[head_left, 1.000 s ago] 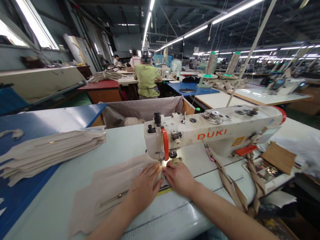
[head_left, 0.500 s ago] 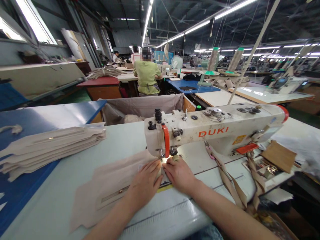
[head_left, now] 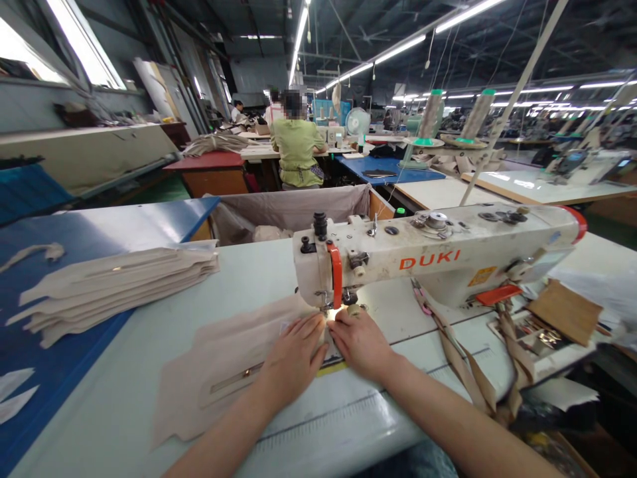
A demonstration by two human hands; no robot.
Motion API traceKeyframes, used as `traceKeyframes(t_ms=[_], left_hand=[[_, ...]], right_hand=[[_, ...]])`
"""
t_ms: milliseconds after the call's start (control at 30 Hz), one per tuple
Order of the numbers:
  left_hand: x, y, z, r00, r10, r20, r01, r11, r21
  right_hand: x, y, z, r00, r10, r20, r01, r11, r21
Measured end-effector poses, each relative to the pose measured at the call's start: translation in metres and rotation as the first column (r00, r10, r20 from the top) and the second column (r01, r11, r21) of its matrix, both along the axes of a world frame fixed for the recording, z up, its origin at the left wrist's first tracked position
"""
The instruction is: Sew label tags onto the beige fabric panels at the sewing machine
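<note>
A beige fabric panel [head_left: 192, 362] lies on the pale sewing table, its far end under the needle area of a white sewing machine [head_left: 378, 252] marked DUKI. A zipper [head_left: 233, 378] with a small gold-coloured slider is set into the panel. My left hand [head_left: 296, 352] rests flat on the cloth, fingers stretched toward the lit presser foot. Just right of the needle, my right hand [head_left: 362, 342] has its fingers bent and pressed together at the fabric's edge. Both sets of fingertips nearly meet there, and the stitching point is hidden.
Stacked beige panels [head_left: 124, 285] lie at left, partly over a blue surface [head_left: 99, 229]. Scissors [head_left: 421, 295] and fabric strips [head_left: 462, 365] are right of my hands, near a tray of small metal parts [head_left: 542, 335]. A cloth-lined bin [head_left: 293, 206] stands behind; a person in green [head_left: 298, 149] sits beyond.
The whole view has shifted slightly, so the scene sits a little further right. Both hands and the fabric panel keep nearly the same place at the machine.
</note>
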State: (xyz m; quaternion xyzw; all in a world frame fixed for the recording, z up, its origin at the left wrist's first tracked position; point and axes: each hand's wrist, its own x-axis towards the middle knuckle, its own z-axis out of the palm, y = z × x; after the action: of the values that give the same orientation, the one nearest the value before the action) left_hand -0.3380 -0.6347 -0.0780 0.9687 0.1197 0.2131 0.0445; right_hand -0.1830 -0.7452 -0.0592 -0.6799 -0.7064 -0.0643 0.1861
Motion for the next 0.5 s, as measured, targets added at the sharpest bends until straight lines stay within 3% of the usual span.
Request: traceKeyframes(t_ms=[500], left_hand=[[0.0030,0.0040,0.0073,0.997,0.002,-0.082,0.002,0.999,0.043]], right_hand=[[-0.0004,-0.0003,-0.0018,1.000,0.002,0.006,-0.002,1.000,0.014]])
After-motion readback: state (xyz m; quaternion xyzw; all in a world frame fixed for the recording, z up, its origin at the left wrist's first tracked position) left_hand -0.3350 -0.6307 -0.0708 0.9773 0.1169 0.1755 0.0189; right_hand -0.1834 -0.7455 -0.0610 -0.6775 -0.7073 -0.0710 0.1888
